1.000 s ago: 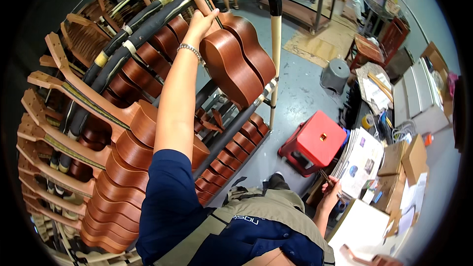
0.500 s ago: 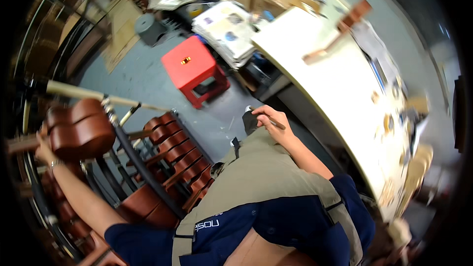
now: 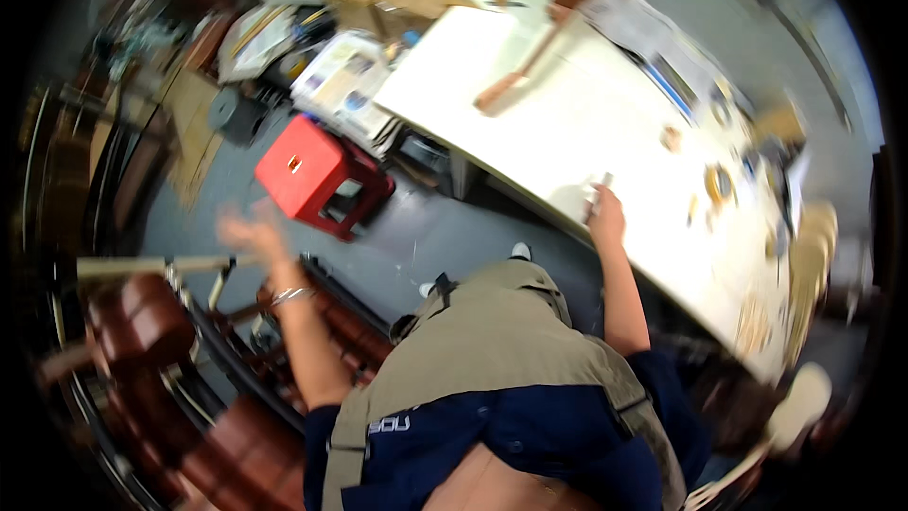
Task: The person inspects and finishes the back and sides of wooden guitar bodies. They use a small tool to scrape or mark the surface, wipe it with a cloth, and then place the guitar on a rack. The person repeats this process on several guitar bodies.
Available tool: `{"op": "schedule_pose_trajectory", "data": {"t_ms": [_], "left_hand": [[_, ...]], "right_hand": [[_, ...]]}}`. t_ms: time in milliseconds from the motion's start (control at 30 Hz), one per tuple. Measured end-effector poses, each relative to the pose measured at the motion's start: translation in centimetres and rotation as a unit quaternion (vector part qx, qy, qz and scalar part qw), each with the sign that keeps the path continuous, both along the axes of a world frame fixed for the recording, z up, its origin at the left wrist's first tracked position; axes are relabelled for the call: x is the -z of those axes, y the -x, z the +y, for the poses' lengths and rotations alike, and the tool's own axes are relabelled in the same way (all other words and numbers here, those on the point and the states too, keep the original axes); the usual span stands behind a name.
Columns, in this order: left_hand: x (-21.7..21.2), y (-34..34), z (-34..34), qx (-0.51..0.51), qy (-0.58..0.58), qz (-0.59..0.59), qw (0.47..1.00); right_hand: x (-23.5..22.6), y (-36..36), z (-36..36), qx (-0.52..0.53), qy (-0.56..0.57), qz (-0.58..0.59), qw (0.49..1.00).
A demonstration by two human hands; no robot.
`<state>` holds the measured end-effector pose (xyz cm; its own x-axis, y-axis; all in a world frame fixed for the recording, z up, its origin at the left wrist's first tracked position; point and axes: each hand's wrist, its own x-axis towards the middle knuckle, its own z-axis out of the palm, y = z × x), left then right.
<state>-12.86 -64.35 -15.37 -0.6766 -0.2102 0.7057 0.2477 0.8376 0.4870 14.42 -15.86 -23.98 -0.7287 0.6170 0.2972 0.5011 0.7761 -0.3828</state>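
Observation:
My left hand (image 3: 252,234) is blurred, its fingers spread, with nothing in it. It hangs above the rack, just right of a reddish-brown guitar body (image 3: 142,319) that rests on the rack's padded bars. My right hand (image 3: 606,215) reaches the near edge of the white worktable (image 3: 567,123) and is closed around a small pale tool (image 3: 596,191). A wooden guitar neck (image 3: 541,45) lies farther back on the table.
A red plastic stool (image 3: 314,172) stands on the grey floor between rack and table. More guitar bodies (image 3: 241,454) fill the rack at lower left. Papers and cardboard boxes (image 3: 350,85) pile up behind the stool. Small parts (image 3: 719,185) lie on the table's right part.
The view has swung from the rack toward the table. My left hand has let go of the guitar body, which now sits on the rack. My right hand has moved up to the table edge.

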Motion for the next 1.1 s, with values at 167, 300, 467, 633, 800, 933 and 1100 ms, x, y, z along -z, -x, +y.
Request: {"op": "schedule_pose_trajectory", "data": {"t_ms": [167, 300, 467, 633, 800, 933, 1100], "left_hand": [[15.4, -9.7, 13.2, 0.134, -0.092, -0.348, 0.923], [17.9, -14.9, 14.1, 0.098, -0.217, -0.548, 0.802], [19.1, -17.5, 8.9, -0.043, -0.35, -0.545, 0.761], [26.5, -18.2, -2.0, -0.147, -0.371, -0.522, 0.754], [25.1, -10.3, -14.7, -0.232, -0.28, -0.506, 0.782], [24.8, -2.8, -24.9, -0.383, -0.156, -0.359, 0.837], [21.3, 4.3, -33.0, -0.458, -0.116, -0.263, 0.841]], "right_hand": [[2.5, -4.0, 12.4, 0.09, 0.08, -0.097, 0.988], [1.7, -5.2, 16.7, 0.122, 0.024, -0.24, 0.963], [-1.9, -0.2, 13.5, 0.085, 0.077, -0.166, 0.979], [-2.1, 5.6, 6.2, -0.039, 0.1, -0.036, 0.994], [-4.1, 10.9, -2.9, -0.053, 0.122, -0.035, 0.991], [-3.8, 13.0, -9.1, -0.17, 0.095, -0.077, 0.978], [-4.6, 15.1, -15.1, -0.204, 0.135, -0.142, 0.959]]}}
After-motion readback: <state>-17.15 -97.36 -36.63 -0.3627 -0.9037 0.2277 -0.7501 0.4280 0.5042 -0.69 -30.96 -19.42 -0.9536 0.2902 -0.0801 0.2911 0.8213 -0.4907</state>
